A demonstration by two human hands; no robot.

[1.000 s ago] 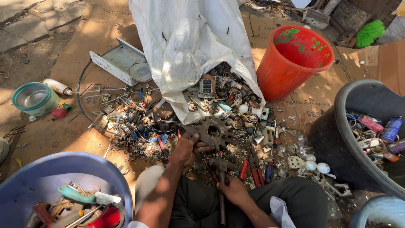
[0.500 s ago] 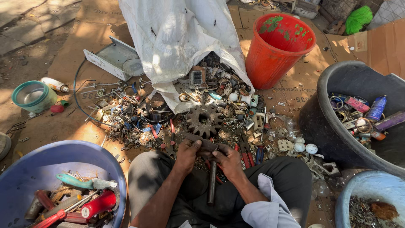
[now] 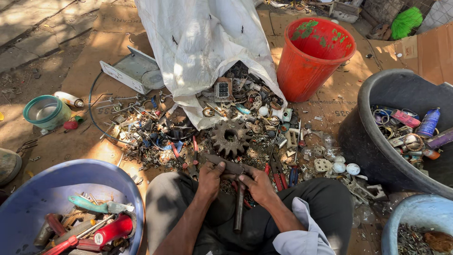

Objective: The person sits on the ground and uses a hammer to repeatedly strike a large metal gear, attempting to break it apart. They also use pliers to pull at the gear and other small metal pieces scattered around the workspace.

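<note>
I sit on the ground with both hands in my lap on a rusty hammer (image 3: pixel 232 168). My left hand (image 3: pixel 210 177) grips the left side of its head. My right hand (image 3: pixel 255 183) holds the right side, where the head meets the dark handle (image 3: pixel 239 215) that hangs down between my legs. Just beyond the hammer lies a large rusty gear (image 3: pixel 230 137) amid a heap of scrap metal (image 3: pixel 155 130). Red-handled pliers (image 3: pixel 276 172) lie right of my right hand.
A torn white sack (image 3: pixel 207 42) spills scrap behind the gear. A red bucket (image 3: pixel 311 61) stands at back right, a dark tub (image 3: pixel 377 151) of bottles at right, a blue basin (image 3: pixel 33 189) with tools at front left, and a small green bowl (image 3: pixel 45 111) at left.
Both hands have drawn closer together on the hammer's head. The view has shifted so the gear sits slightly farther from my hands.
</note>
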